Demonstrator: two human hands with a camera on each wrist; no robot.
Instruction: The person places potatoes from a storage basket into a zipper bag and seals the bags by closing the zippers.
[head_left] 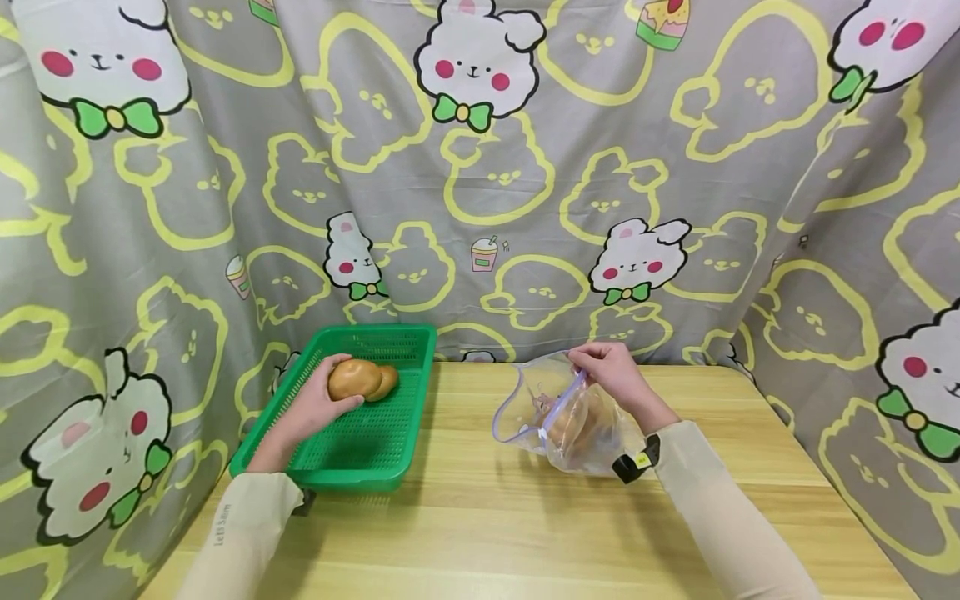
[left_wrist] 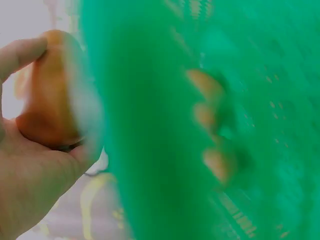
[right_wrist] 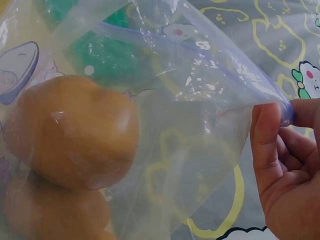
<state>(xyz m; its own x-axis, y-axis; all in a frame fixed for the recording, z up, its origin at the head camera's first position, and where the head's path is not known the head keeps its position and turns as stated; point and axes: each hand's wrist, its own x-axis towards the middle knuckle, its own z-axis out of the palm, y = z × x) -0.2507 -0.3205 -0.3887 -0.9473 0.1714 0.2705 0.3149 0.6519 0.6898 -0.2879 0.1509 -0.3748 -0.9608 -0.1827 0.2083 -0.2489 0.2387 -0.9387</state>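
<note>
My left hand [head_left: 311, 406] grips a glossy golden-brown bread roll [head_left: 352, 379] over the far part of a green plastic basket [head_left: 408, 442]. Just right of it shows more brown bread [head_left: 387, 382], partly hidden behind the roll. The left wrist view is blurred, with thumb and fingers round the roll [left_wrist: 52, 95] beside the basket wall [left_wrist: 145, 120]. My right hand [head_left: 617, 375] pinches the upper rim of a clear zip bag [right_wrist: 200, 165], whose purple-edged mouth gapes toward the basket. Inside the bag lie brown bread rolls [right_wrist: 75, 132], one over another in the right wrist view.
A light wooden table [head_left: 480, 517] carries the basket at left and the bag at right, with bare wood between them. Behind and at both sides hangs a grey curtain [head_left: 480, 250] with cartoon rabbits. A black wrist strap [head_left: 636, 461] sits by the right sleeve.
</note>
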